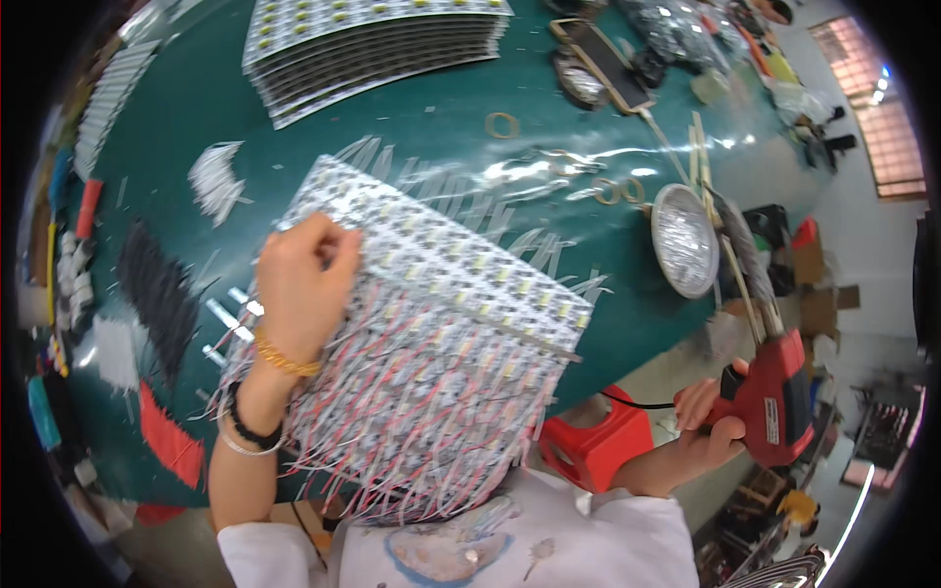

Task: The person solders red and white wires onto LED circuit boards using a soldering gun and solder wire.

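A white circuit-board panel [441, 245] with rows of small yellow parts lies slanted in front of me. Many thin red and white wires [412, 392] cover its nearer half and hang toward my lap. My left hand [309, 279] is over the panel's left side, fingers curled together; whatever they pinch, if anything, is hidden. On the right, beyond the table edge, my right hand [711, 412] grips a red and black gun-shaped power tool [779, 407]. A long grey barrel-like part [753, 260] rises from it, and a dark cord [637, 403] runs near my hand.
A tall stack of similar panels [382, 59] stands at the far side of the green table [549, 108]. Bundles of black strips [157, 294], white strips [216, 181] and red strips [172, 436] lie left. A film-covered bowl [683, 240] and red stool [600, 441] are right.
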Available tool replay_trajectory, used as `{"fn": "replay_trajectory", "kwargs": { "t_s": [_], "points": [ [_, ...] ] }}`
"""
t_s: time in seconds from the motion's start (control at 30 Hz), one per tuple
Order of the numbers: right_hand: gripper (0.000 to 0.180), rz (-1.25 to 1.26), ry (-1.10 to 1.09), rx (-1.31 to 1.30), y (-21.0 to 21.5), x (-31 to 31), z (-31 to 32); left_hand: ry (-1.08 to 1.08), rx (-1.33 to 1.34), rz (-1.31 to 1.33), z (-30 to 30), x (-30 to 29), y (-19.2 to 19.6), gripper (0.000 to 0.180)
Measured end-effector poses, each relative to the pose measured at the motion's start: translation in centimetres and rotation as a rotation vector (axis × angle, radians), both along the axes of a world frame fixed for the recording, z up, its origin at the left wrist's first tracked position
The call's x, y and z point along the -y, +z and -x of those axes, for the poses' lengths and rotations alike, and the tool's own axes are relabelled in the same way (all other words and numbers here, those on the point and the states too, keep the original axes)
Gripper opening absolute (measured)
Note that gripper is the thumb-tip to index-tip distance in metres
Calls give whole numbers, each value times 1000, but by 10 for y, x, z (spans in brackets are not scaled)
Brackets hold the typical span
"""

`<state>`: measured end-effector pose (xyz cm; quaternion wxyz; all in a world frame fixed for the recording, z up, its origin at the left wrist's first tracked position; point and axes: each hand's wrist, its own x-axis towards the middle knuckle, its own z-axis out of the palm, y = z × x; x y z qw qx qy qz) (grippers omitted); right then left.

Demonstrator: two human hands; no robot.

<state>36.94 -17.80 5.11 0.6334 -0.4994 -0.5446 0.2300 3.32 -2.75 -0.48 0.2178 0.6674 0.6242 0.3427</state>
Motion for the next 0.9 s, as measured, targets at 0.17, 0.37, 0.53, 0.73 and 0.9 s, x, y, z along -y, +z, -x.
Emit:
{"fn": "replay_trajectory", "kwargs": {
  "t_s": [0.17,0.37,0.53,0.73,0.9],
  "points": [
    [40,367,-449,101,-12,-8,-12,86,22,-27,-3,4,8,13],
    [58,202,-247,-146,-11,-7,7,-69,-131,-471,-1,7,22,2],
    [74,299,156,-78,-21,-17,27,-146,-76,-185,-19,14,22,6],
    [83,403,292,-14,-20,-46,64,-72,2,-49,-16,17,9,10],
    [82,495,301,-64,-20,-61,69,-73,-28,-69,-17,11,7,11]
  ]
}}
